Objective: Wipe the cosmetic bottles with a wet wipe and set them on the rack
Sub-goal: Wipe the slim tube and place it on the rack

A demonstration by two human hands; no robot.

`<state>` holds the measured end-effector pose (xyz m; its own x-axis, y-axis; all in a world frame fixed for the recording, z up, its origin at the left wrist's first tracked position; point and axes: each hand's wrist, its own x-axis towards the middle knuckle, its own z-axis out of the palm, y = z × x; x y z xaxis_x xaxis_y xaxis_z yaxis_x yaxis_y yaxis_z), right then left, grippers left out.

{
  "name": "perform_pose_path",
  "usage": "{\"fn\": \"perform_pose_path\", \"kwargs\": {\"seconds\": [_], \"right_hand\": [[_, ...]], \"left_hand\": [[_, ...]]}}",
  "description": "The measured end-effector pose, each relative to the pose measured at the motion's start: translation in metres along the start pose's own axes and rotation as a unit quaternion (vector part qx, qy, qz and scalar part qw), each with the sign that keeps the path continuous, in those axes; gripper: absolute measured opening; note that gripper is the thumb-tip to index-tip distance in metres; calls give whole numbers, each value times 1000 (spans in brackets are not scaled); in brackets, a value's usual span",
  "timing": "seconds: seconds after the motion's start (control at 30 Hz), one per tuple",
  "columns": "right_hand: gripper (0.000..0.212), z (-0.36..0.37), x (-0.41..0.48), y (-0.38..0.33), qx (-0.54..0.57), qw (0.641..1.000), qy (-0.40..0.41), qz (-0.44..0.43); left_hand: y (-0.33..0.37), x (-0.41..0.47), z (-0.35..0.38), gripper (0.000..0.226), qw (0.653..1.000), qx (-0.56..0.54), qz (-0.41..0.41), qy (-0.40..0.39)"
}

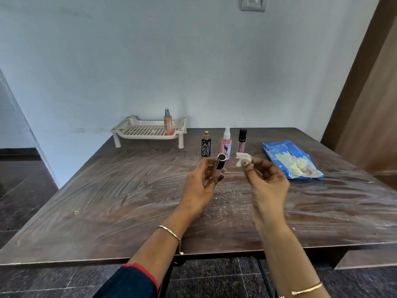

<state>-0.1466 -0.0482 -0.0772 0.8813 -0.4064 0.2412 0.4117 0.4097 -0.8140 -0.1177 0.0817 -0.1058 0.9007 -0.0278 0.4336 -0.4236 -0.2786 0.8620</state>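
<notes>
Head view | blue wipes pack (290,159) lies open on table (107,201), right of three upright bottles: black bottle (206,145), pink spray bottle (226,144), pink gloss tube (241,140) | peach spray bottle (168,122) stands on cream rack (148,131) at far edge | left hand (200,183) clamped on black-capped tube (220,161), tilted, lower body hidden, possibly gloss | right hand (266,179) pinches crumpled white wet wipe (242,159) just beside it.

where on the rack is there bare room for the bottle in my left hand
The rack holds only the peach spray bottle near its right end; the grid to the left of it is bare. The crowded spot is the table behind your hands, where three bottles stand beside the wipes pack.
</notes>
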Motion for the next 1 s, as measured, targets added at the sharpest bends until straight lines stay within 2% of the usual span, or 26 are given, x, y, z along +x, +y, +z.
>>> {"fn": "perform_pose_path", "kwargs": {"seconds": [0.1, 0.2, 0.3, 0.4, 0.57, 0.77, 0.93, 1.0], "right_hand": [[16, 2, 1, -3, -34, 997, 17, -62], [21, 9, -1, -6, -160, 973, -52, -155], [24, 8, -5, -1, -365, 885, -132, -258], [30, 6, -9, 3, -446, 821, -156, -322], [25, 2, -6, 1, -478, 764, -160, -403], [13, 0, -2, 4, -510, 674, -173, -506], [13, -9, -5, 5, -501, 648, -165, -550], [13, -13, -5, 4, -503, 653, -184, -536]], "left_hand": [[-4, 0, 0, 24, 1000, 14, -3, 3], [-6, 0, 0, 28, 1000, 24, 4, 7], [-6, -2, -2, 31, 998, 51, 16, 12], [-9, -4, -4, 28, 996, 81, 43, 19], [-12, -4, -4, 29, 990, 127, 63, 9], [-8, -6, -4, 26, 987, 144, 74, 10], [-7, -5, -4, 26, 988, 139, 66, 2], [-8, -4, -4, 27, 993, 109, 43, 8]]}}
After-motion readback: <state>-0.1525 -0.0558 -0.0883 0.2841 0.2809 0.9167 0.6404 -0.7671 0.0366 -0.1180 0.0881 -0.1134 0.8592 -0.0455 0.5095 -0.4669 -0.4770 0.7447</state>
